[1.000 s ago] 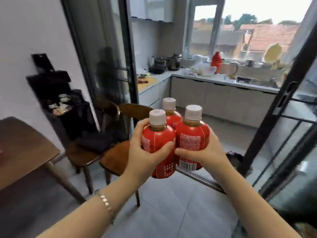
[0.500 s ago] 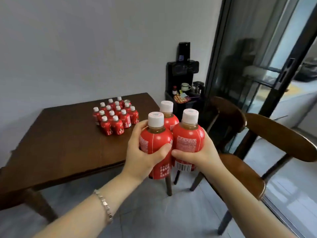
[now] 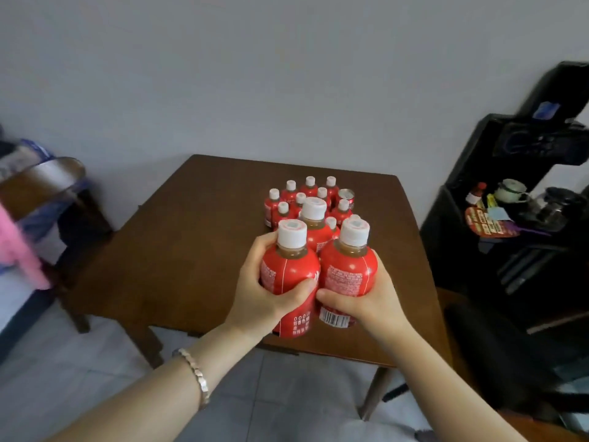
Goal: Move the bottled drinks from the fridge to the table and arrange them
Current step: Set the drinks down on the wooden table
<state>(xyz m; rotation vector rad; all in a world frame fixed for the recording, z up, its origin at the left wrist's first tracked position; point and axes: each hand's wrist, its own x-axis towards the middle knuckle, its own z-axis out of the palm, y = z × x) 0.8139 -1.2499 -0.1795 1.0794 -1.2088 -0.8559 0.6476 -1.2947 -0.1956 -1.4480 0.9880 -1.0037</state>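
Bottles (image 3: 290, 272), three red ones with white caps, now hang over the near desk (image 3: 191, 250) edge; a moment ago the desk was off to one side. The left hand (image 3: 264, 295) and right hand (image 3: 369, 301) wrap round them, squeezing them together. Soon they can join the group (image 3: 310, 189). Label words look blurry; a barcode (image 3: 333, 319) shows.

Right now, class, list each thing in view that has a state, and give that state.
Left hand: grips the left bottle.
Right hand: grips the right bottle.
Middle bottle: capped, upright, behind those two.
Standing bottles: capped, clustered on the table.
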